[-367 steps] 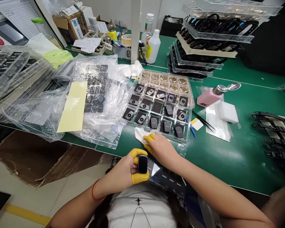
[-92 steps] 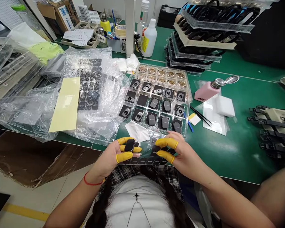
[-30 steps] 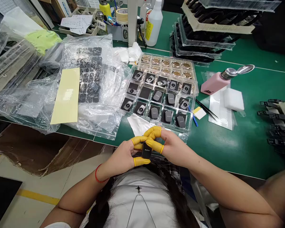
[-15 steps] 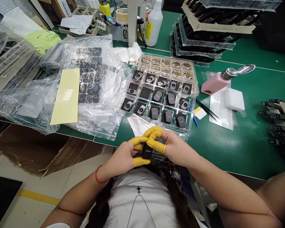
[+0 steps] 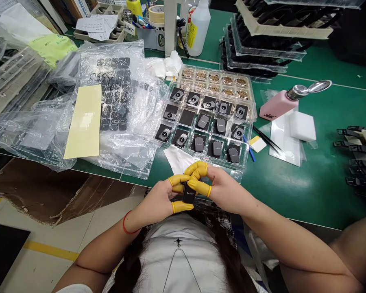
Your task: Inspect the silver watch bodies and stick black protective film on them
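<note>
Both hands meet at the table's near edge, fingertips in yellow finger cots. My left hand (image 5: 160, 199) grips a small black watch body (image 5: 189, 195) whose face reads "hello". My right hand (image 5: 224, 189) pinches the same watch body from the right and above. Just behind them lies a white wipe (image 5: 178, 159). Beyond it stands a clear compartment tray (image 5: 247, 140) with several dark watch bodies, some face up, some back up, and a few bare black slots. A second clear tray (image 5: 214, 77) of gold-coloured round parts sits behind it.
Crumpled plastic bags (image 5: 122, 122) with dark parts and a pale yellow sheet (image 5: 83, 120) lie on the left. A pink dispenser bottle (image 5: 279, 103), white foam block (image 5: 301, 126) and tweezers (image 5: 265, 140) are on the right. Stacked trays of black straps (image 5: 262, 49) stand at the back; more straps (image 5: 358, 158) at far right.
Both hands stay together on the watch body; it has tilted slightly between the fingertips. The view has shifted a little downward.
</note>
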The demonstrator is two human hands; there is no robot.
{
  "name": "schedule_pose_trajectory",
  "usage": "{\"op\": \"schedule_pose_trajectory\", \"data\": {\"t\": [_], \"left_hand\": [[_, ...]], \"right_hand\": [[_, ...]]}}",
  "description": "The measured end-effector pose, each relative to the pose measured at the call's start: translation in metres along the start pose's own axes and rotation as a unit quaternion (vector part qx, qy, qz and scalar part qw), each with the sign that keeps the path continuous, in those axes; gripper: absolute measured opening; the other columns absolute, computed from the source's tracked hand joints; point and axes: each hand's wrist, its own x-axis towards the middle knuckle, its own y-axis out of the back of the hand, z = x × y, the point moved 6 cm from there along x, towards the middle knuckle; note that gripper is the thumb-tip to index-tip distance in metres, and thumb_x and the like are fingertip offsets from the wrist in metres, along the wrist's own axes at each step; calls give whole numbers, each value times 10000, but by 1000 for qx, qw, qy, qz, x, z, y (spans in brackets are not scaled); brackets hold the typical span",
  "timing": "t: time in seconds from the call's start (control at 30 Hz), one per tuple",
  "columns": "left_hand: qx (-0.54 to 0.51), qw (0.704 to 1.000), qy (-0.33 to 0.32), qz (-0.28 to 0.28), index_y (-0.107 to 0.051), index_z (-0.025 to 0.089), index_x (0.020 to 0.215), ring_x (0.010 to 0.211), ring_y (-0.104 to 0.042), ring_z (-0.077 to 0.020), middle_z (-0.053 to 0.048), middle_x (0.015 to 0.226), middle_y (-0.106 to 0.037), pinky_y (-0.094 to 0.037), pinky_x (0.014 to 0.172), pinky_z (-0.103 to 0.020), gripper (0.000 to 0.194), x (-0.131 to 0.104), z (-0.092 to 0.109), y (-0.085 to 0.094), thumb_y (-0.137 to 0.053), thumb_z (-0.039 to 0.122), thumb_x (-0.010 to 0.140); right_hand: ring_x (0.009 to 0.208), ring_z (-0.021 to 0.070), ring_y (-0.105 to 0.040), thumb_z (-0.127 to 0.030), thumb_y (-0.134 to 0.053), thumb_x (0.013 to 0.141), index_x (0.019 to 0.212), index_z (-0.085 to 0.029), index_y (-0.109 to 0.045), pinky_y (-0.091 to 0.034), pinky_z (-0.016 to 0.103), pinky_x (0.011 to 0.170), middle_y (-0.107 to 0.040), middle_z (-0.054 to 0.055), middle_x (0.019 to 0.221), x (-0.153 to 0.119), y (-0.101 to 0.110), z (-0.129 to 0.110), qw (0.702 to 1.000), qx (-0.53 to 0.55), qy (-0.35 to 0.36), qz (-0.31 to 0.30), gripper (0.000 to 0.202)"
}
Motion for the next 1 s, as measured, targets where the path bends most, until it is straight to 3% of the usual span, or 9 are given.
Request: {"op": "schedule_pose_trajectory", "data": {"t": [0.2, 0.3, 0.43, 0.5, 0.63, 0.73, 0.8, 0.9, 1.0], "left_hand": [[-10, 1000, 5, -4, -528, 229, 1247, 971, -654, -179, -49, 1075, -684, -501, 866, -285, 598, 0, 1, -1, -783, 211, 706], [-8, 1000, 6, -4, -531, 233, 1237, 969, -652, -175, -44, 1083, -679, -498, 855, -274, 589, 0, 2, -1, -782, 205, 705], [-21, 1000, 12, 1, -531, 231, 1233, 934, -654, -169, -34, 1016, -694, -496, 820, -264, 583, 0, 0, 0, -777, 204, 705], [-33, 999, 13, 11, -535, 223, 1231, 875, -650, -156, -19, 939, -695, -491, 786, -254, 585, -1, -1, 2, -781, 214, 701], [-13, 999, 19, 23, -559, 215, 1216, 617, -560, -81, 62, 648, -592, -439, 627, -200, 535, -1, -2, 4, -766, 245, 724], [-42, 999, 9, -8, -582, 215, 1182, 732, -614, -114, 22, 783, -660, -474, 711, -230, 490, 1, 0, -1, -756, 198, 725], [-60, 998, 4, -24, -602, 202, 1138, 807, -640, -142, -11, 875, -688, -489, 757, -255, 451, 2, 1, -3, -760, 182, 716], [-69, 998, -8, -3, -600, 199, 1136, 811, -657, -155, -21, 874, -703, -499, 756, -264, 460, 5, 1, 3, -771, 201, 709], [-74, 996, -33, 46, -499, 220, 1303, 914, -675, -192, -30, 887, -728, -503, 854, -311, 636, 6, 3, 15, -765, 243, 725]], "right_hand": [[890, 177, -576, -280, -569, 881, 743, -190, -591, -447, 357, 837, -633, 49, 919, -1, 0, -1, 1000, -28, 9, 8, 167], [888, 181, -575, -223, -543, 891, 767, -189, -595, -442, 370, 833, -643, 48, 921, -3, -1, -5, 993, -97, 53, 27, 138], [900, 208, -557, -195, -492, 926, 876, -187, -613, -343, 477, 947, -661, 54, 939, -13, -1, -18, 937, -292, 166, 98, 131], [901, 225, -551, -259, -519, 927, 982, -177, -606, -343, 480, 935, -659, 76, 960, -16, -1, -19, 919, -330, 174, 127, 132], [869, 240, -541, -465, -642, 838, 1111, -177, -569, -400, 399, 790, -650, 96, 981, -9, -9, -9, 949, -290, 108, 58, 403], [792, 195, -536, -427, -571, 900, 954, -201, -620, -381, 373, 785, -658, 43, 858, 0, -12, -1, 968, -245, 56, 10, 238], [747, 171, -537, -375, -471, 959, 864, -199, -629, -382, 360, 780, -653, 24, 782, 3, -11, 1, 977, -207, 45, 1, 255], [811, 180, -572, -330, -482, 948, 999, -204, -634, -422, 350, 781, -672, 39, 881, 6, -6, -2, 987, -155, 50, -12, 204], [876, 195, -595, -298, -598, 869, 1181, -201, -567, -465, 345, 790, -662, 54, 962, 22, 14, -9, 989, -137, 45, 17, 328]]}}
